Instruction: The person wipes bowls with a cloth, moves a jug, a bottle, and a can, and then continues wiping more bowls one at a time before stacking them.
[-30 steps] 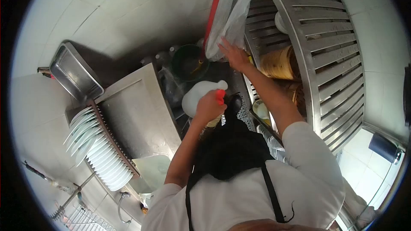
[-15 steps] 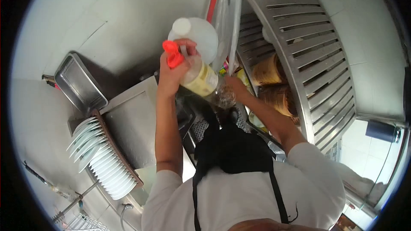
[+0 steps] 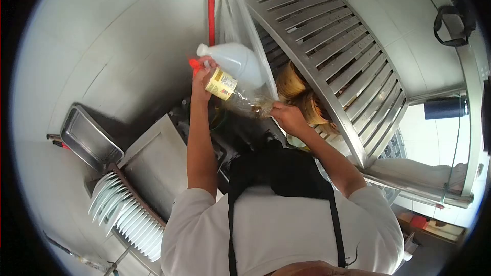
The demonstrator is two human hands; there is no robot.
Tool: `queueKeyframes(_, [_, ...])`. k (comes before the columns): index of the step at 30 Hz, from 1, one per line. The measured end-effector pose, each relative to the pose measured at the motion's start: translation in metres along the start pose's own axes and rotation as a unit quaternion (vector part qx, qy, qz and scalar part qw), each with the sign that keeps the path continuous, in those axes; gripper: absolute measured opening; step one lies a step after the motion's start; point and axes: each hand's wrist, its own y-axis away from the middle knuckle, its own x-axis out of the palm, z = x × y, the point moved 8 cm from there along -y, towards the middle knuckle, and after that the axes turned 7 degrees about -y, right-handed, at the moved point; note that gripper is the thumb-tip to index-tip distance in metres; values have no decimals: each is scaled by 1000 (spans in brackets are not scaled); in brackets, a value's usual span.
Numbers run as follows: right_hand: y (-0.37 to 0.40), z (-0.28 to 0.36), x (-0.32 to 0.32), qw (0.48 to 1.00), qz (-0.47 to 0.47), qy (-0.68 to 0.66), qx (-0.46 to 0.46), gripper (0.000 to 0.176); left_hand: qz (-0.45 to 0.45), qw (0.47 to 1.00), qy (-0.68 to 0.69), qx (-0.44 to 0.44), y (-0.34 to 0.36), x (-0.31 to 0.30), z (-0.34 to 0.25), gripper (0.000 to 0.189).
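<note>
A clear plastic bottle (image 3: 244, 100) with a yellow label lies slanted between my two hands. My left hand (image 3: 201, 84) is closed around its neck end, beside the red cap (image 3: 194, 65). With closed fingers, my right hand (image 3: 289, 117) grips the bottle's base end. A whitish plastic jug (image 3: 240, 61) with a white cap lies tilted just behind the bottle, its neck close to my left fingertips. To the jug's right hangs a clear plastic bag (image 3: 236, 18).
A slatted metal rack (image 3: 327, 51) rises on the right, with brownish round containers (image 3: 291, 83) behind it. At left are a metal tray (image 3: 89, 135), a row of white plates (image 3: 135, 225) and a steel surface (image 3: 156, 158). A red pipe (image 3: 211, 10) runs down the wall.
The bottle now lies flatter and shows more of its label. The jug appears more tilted, its cap toward the left. My view has shifted right.
</note>
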Motion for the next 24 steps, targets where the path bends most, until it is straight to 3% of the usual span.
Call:
queueKeyframes(3, [4,1,5,1000,5,-15,-7,23,-33,999,-11,-12,7,-15,5,43])
queueKeyframes(4, [4,4,6,999,-4,-29,-20,24,-11,999,-29,-9,8,-15,-1,50])
queueKeyframes(8, [-9,41,14,988,62,-1,-140,27,-45,990,-137,13,-9,-11,-40,54])
queueKeyframes(11, [-20,61,23,973,107,24,-204,27,-72,985,-151,37,-37,-17,-38,50])
queueKeyframes(14, [-27,79,22,964,115,40,-234,26,-113,953,-264,94,-64,-4,-37,48])
queueKeyframes(16, [-28,90,17,965,107,39,-237,25,-86,925,-351,116,-69,30,-24,54])
queueKeyframes(17, [-28,95,14,967,101,30,-230,25,-92,881,-457,87,-62,53,-17,55])
queueKeyframes(19, [-31,104,7,972,85,13,-219,24,-54,836,-509,200,-61,60,31,55])
queueKeyframes(21, [-31,111,-3,976,72,17,-206,24,17,766,-620,168,-48,68,63,50])
queueKeyframes(24, [-20,105,-11,983,36,6,-178,26,197,534,-820,-64,-31,57,113,46])
